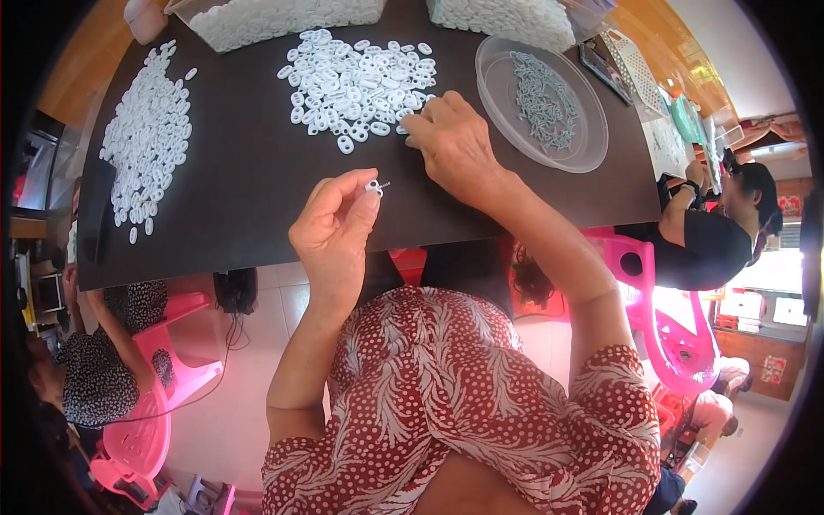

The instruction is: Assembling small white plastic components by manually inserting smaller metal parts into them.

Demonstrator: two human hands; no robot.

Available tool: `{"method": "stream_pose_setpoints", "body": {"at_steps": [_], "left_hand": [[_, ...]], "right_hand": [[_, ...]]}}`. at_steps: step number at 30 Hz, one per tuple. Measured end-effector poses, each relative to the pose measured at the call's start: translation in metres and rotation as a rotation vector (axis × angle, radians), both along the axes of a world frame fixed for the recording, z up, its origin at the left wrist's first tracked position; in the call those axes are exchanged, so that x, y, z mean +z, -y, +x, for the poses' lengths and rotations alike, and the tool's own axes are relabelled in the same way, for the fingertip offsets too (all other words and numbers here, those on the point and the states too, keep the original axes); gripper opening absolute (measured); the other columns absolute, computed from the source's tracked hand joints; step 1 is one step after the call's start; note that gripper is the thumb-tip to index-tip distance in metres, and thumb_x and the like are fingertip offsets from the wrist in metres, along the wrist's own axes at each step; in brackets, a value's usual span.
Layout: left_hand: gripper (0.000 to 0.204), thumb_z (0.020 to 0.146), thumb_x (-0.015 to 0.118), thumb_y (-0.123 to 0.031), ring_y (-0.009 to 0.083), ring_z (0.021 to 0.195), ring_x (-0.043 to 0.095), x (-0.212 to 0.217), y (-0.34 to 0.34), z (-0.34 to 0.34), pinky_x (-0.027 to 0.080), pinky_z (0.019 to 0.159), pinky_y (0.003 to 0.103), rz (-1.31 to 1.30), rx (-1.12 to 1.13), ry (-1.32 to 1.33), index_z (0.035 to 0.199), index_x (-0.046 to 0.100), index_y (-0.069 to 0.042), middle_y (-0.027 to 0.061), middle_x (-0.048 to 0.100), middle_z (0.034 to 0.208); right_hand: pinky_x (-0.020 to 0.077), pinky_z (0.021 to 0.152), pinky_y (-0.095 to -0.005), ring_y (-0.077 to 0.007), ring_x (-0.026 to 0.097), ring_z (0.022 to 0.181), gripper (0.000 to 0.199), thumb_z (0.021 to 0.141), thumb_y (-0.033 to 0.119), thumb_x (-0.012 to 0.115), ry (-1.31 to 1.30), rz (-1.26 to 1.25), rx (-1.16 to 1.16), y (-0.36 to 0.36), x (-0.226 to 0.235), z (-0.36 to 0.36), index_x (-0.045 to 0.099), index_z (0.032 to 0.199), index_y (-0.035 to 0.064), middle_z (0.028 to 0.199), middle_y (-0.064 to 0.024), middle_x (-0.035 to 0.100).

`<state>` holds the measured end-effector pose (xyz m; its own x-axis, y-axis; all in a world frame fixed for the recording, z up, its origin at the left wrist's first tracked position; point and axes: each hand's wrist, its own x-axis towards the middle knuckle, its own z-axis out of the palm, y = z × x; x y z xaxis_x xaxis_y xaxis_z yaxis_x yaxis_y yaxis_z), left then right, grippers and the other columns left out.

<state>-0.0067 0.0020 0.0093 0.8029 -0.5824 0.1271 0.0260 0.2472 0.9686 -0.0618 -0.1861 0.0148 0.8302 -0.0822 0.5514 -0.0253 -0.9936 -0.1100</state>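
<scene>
My left hand (pixel 335 225) pinches a small white two-hole plastic piece (pixel 372 186) between thumb and fingertips, above the near part of the dark table. A thin screw (pixel 385 184) sticks out of that piece to the right. Beyond it, my right hand (pixel 451 142) is at the right edge of a loose pile of white oval two-hole pieces (pixel 356 81). Its fingers are curled, and a white piece (pixel 401 129) shows at the fingertips, partly hidden by them. Right of this hand, a round clear plastic tray (pixel 590 129) holds many small grey screws (pixel 545 99).
Another heap of white pieces (pixel 148 137) spreads over the table's left side. Two clear bins (pixel 202 34) of white pieces stand along the far edge. A phone (pixel 605 73) and a perforated white basket (pixel 633 69) lie far right. People sit at left and right, near pink plastic chairs (pixel 678 348).
</scene>
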Motion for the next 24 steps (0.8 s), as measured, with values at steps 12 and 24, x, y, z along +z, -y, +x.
{"method": "stream_pose_setpoints", "body": {"at_steps": [12,24], "left_hand": [[0.018,0.083,0.066,-0.002,0.0082,0.061,0.053,0.011,0.01,0.006,0.043,0.054,0.02,-0.056,-0.028,-0.189,0.099,0.065,0.005,0.0057,0.062,0.079],[0.015,0.084,0.064,-0.001,0.0092,0.062,0.055,0.01,0.011,0.001,0.043,0.055,0.02,-0.113,-0.152,-0.302,0.098,0.064,0.005,0.0071,0.064,0.079]], "right_hand": [[0.0444,0.065,-0.0384,-0.0292,0.054,0.073,0.009,0.076,0.004,0.064,-0.11,0.318,0.152,-0.024,0.026,-0.018,0.063,0.086,0.0039,0.075,-0.0109,0.057],[0.0455,0.066,-0.024,-0.0077,0.056,0.072,0.01,0.081,0.005,0.064,-0.019,1.303,0.156,-0.036,0.024,-0.025,0.066,0.089,-0.0012,0.077,-0.0029,0.064]]}}
